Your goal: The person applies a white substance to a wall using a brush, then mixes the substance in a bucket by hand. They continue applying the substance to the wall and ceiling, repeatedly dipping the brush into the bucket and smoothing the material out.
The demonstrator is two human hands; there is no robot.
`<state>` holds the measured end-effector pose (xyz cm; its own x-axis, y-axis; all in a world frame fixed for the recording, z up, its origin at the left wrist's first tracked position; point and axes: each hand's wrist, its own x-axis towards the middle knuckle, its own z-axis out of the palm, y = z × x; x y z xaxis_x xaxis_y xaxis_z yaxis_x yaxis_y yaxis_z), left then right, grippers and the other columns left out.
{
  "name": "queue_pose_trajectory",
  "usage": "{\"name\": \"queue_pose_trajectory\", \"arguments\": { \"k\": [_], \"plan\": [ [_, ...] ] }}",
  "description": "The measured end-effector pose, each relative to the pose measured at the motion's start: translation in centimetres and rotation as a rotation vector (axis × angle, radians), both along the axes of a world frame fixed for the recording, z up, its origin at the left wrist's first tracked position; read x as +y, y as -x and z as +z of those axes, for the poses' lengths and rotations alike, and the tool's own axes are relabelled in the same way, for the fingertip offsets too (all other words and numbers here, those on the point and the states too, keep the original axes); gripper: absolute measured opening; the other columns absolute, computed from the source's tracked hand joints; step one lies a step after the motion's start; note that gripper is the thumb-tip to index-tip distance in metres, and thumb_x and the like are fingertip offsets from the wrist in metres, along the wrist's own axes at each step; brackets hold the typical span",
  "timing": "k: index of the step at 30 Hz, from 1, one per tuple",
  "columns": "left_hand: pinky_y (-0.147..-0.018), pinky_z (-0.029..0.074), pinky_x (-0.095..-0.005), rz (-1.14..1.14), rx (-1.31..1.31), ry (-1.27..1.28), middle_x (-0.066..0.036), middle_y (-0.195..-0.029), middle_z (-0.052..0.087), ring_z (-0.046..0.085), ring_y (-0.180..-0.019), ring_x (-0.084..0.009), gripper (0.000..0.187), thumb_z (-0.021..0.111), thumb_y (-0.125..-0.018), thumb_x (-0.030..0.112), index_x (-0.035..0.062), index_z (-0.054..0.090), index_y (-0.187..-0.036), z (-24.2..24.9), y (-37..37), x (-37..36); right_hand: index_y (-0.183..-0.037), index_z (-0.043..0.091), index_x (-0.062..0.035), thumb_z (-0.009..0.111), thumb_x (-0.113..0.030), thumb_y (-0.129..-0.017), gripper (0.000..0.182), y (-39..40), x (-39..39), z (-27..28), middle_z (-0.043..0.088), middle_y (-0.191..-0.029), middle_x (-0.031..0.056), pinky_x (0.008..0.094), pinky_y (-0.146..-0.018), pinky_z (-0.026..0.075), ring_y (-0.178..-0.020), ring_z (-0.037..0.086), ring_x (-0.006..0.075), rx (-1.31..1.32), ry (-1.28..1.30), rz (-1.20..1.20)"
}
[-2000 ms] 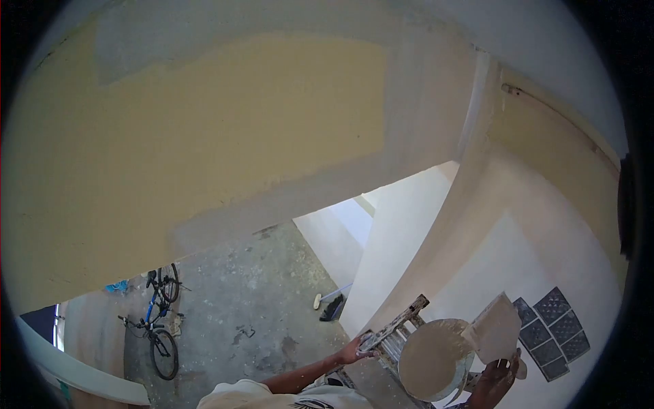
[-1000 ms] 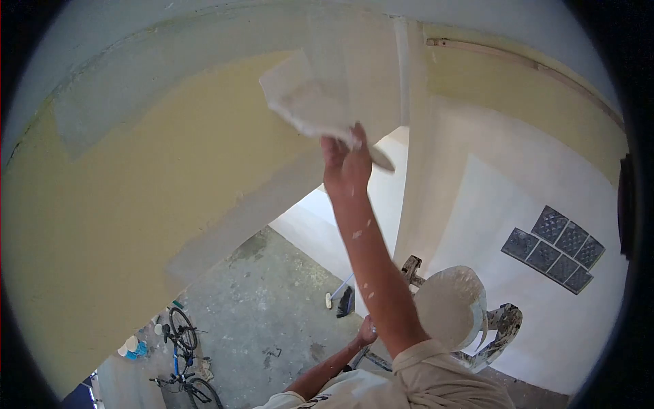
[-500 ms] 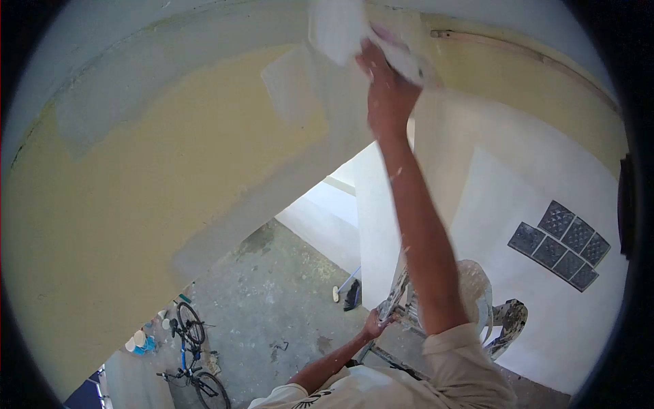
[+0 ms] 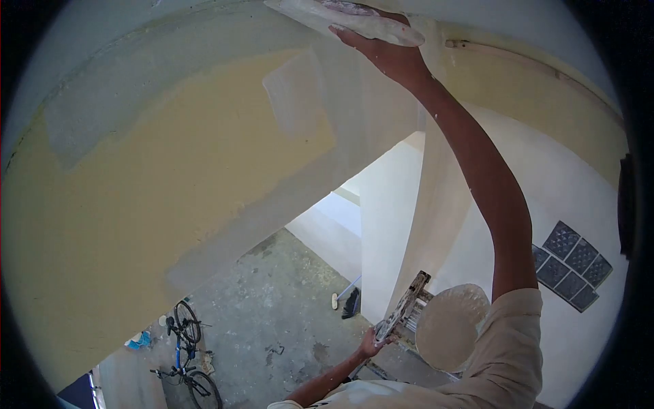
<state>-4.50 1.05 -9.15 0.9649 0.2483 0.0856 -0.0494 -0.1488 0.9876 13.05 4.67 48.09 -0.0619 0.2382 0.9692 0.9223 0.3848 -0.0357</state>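
At the top, my right hand (image 4: 388, 54) is closed around a flat, white-smeared plastering trowel (image 4: 300, 12), raised to the upper edge of the wall. The yellow wall (image 4: 136, 225) carries grey bands and patches of plaster (image 4: 293, 95). Low in the view, my left hand (image 4: 370, 343) grips the side of a stepladder (image 4: 407, 303) spattered with white. Beside that ladder rail is a round bucket (image 4: 453, 327) of pale plaster, partly hidden by my right sleeve.
Far below on the concrete floor (image 4: 272, 300) stand a bicycle (image 4: 184, 354) and a broom (image 4: 351, 303). Dark patterned tiles (image 4: 572, 262) are set in the white wall at right. A wooden strip (image 4: 518, 65) runs along the upper right wall.
My right hand has tilted the trowel from steep to nearly level and moved it slightly left and up. My right arm has swung outward, leaving the bucket more visible. My left hand still grips the ladder.
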Motion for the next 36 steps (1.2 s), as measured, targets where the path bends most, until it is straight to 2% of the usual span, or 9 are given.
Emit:
{"name": "queue_pose_trajectory", "arguments": {
  "k": [7, 14, 16, 18, 22, 24, 26, 28, 36],
  "plan": [
    [-0.078, 0.044, -0.0296, 0.041, -0.032, 0.082, -0.012, -0.098, 0.058, 0.056, -0.089, -0.0176, 0.053, 0.068, -0.074, 0.033, -0.003, 0.05, -0.109, 0.6, 0.4, -0.5, -0.105, 0.059, -0.0038, 0.066, -0.019, -0.076, 0.033, -0.4, -0.5, 0.0, 0.063, -0.099, 0.0098, 0.0289, -0.083, 0.047, -0.091, 0.06, 0.0191, 0.031, 0.012, -0.16],
    [-0.082, 0.042, -0.0307, 0.067, -0.047, -0.07, -0.012, -0.099, 0.058, 0.054, -0.092, -0.0186, 0.054, 0.067, -0.075, 0.034, -0.0024, 0.049, -0.111, -1.0, 0.3, -0.2, -0.103, 0.058, -0.0042, 0.057, -0.008, -0.076, 0.027, -1.8, 1.5, -3.9, 0.061, -0.1, 0.0129, 0.0327, -0.076, 0.049, -0.086, 0.061, 0.027, -0.439, -0.033, -0.013],
    [-0.084, 0.04, -0.0319, 0.025, 0.127, 0.047, -0.014, -0.1, 0.058, 0.053, -0.094, -0.0208, 0.059, 0.069, -0.073, 0.034, -0.0027, 0.046, -0.114, 0.5, 0.7, -0.3, -0.105, 0.056, -0.0053, 0.054, -0.009, -0.079, 0.027, -1.5, 0.7, -6.6, 0.059, -0.106, 0.0103, 0.034, -0.078, 0.05, -0.088, 0.061, 0.0258, -0.205, 0.267, 0.11],
    [-0.085, 0.04, -0.0317, 0.035, 0.099, 0.069, -0.015, -0.101, 0.057, 0.053, -0.094, -0.0209, 0.06, 0.069, -0.073, 0.035, -0.0028, 0.047, -0.114, 2.4, 0.8, -0.5, -0.105, 0.056, -0.0061, 0.054, -0.01, -0.079, 0.026, -2.2, -0.1, -9.5, 0.057, -0.111, 0.0086, 0.0333, -0.079, 0.051, -0.09, 0.061, 0.0231, -0.595, 0.171, -0.107],
    [-0.087, 0.038, -0.0324, 0.052, 0.056, 0.087, -0.016, -0.102, 0.057, 0.052, -0.096, -0.023, 0.062, 0.067, -0.073, 0.039, -0.0032, 0.047, -0.114, 2.9, 0.8, -0.7, -0.1, 0.057, -0.0071, 0.057, -0.01, -0.078, 0.023, -1.5, -3.0, -12.8, 0.06, -0.105, 0.0057, 0.0332, -0.078, 0.052, -0.091, 0.061, 0.0197, -0.598, 0.513, 0.075],
    [-0.087, 0.038, -0.0332, 0.051, 0.066, -0.061, -0.017, -0.103, 0.056, 0.052, -0.097, -0.0242, 0.063, 0.067, -0.073, 0.04, -0.0032, 0.047, -0.114, -3.7, -0.2, 0.1, -0.107, 0.056, -0.0084, 0.053, -0.01, -0.082, 0.025, -2.4, -2.4, -13.1, 0.055, -0.114, 0.0073, 0.0328, -0.086, 0.048, -0.103, 0.055, 0.0196, -0.501, 0.649, 0.177],
    [-0.087, 0.038, -0.0339, 0.042, 0.091, -0.206, -0.017, -0.104, 0.056, 0.052, -0.097, -0.0254, 0.063, 0.066, -0.073, 0.04, -0.0032, 0.047, -0.114, -4.1, 0.4, 0.1, -0.109, 0.057, -0.0135, 0.057, -0.015, -0.081, 0.028, -4.2, -0.4, -11.1, 0.056, -0.115, 0.0074, 0.0317, -0.083, 0.048, -0.099, 0.058, 0.0211, -0.432, 0.677, 0.35],
    [-0.088, 0.038, -0.0351, 0.053, 0.206, 0.03, -0.017, -0.104, 0.056, 0.051, -0.098, -0.0268, 0.062, 0.067, -0.072, 0.041, -0.003, 0.048, -0.112, 3.3, 1.0, -0.6, -0.112, 0.057, -0.0158, 0.068, -0.023, -0.074, 0.039, -7.5, 0.6, -8.5, 0.058, -0.11, 0.0036, 0.0329, -0.086, 0.04, -0.095, 0.053, 0.0212, -0.442, 0.522, -0.036],
    [-0.088, 0.037, -0.0351, -0.017, 0.116, 0.064, -0.016, -0.104, 0.056, 0.052, -0.097, -0.0249, 0.059, 0.069, -0.072, 0.037, -0.0011, 0.049, -0.112, -3.7, 0.2, 0.2, -0.103, 0.059, -0.0027, 0.064, -0.027, -0.078, 0.035, -2.5, -3.5, 5.7, 0.061, -0.1, 0.0119, 0.0319, -0.084, 0.046, -0.092, 0.058, 0.0198, -0.121, 0.258, -0.076]
  ]
}}
